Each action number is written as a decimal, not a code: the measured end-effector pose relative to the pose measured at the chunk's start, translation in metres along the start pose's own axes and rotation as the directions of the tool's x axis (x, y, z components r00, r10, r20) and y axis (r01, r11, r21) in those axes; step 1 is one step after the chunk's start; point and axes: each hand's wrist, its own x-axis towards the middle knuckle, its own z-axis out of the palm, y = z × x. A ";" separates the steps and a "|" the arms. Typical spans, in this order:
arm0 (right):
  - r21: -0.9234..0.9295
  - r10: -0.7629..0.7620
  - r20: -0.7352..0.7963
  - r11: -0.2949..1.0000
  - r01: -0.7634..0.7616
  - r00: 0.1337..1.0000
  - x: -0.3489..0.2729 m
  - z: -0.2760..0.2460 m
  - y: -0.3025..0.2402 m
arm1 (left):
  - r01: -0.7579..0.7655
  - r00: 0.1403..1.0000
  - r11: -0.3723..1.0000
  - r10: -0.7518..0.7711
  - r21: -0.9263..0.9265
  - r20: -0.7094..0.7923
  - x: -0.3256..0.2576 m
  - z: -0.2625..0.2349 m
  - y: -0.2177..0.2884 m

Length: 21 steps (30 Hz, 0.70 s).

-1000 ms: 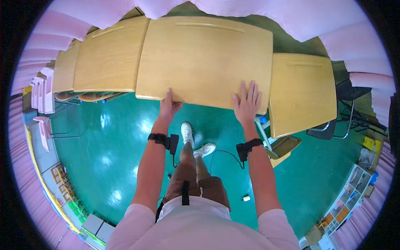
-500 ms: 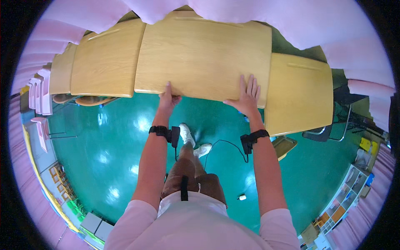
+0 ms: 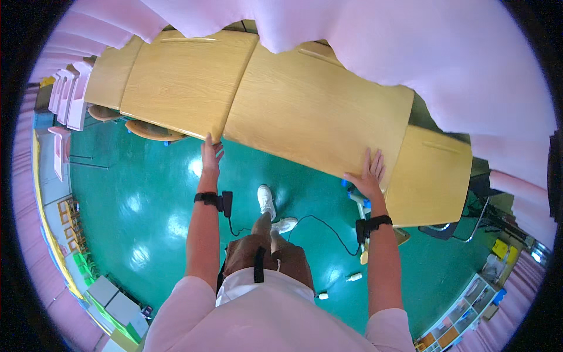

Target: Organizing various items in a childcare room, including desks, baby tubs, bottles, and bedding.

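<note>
Pale wooden desks stand in a row along the pink drapery. My left hand [image 3: 211,155] is at the near right corner of the left desk [image 3: 182,82], beside the seam with the middle desk [image 3: 319,105]. Its fingers are apart, one of them stretched up onto the corner, and nothing loose is in it. My right hand [image 3: 369,175] lies on the near right part of the middle desk, fingers spread over the top and thumb out along the front edge. Right of it, a further desk [image 3: 431,176] adjoins the middle one. Both wrists carry black straps with small boxes.
Wooden chair seats [image 3: 149,130] are tucked under the left desks. Pink chairs [image 3: 79,97] are stacked at the far left. A thin black cable [image 3: 328,226] hangs between my wrists. Small white items [image 3: 354,277] lie on the green floor. A shelf unit [image 3: 463,317] stands at the lower right.
My left hand has left the middle desk's front edge for the left desk's corner. My right hand stays on the middle desk. The view has turned, so the desk row now slopes down rightward.
</note>
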 end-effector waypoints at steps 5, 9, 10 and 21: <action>0.063 -0.010 0.067 0.998 0.006 0.998 0.008 0.006 -0.021 | -0.126 0.992 0.889 0.121 -0.439 -0.039 0.074 -0.025 0.004; -0.023 0.050 0.077 0.999 -0.049 0.996 0.004 0.006 0.000 | -0.162 0.986 0.867 0.154 -0.471 -0.055 0.049 0.023 0.003; -0.036 0.041 0.078 0.999 -0.038 0.996 0.005 0.007 0.000 | -0.164 0.986 0.862 0.153 -0.480 -0.063 0.054 0.025 0.005; -0.052 0.001 0.114 0.999 0.005 0.994 0.012 0.008 -0.007 | -0.122 0.970 0.980 0.152 0.158 -0.189 0.095 0.003 -0.005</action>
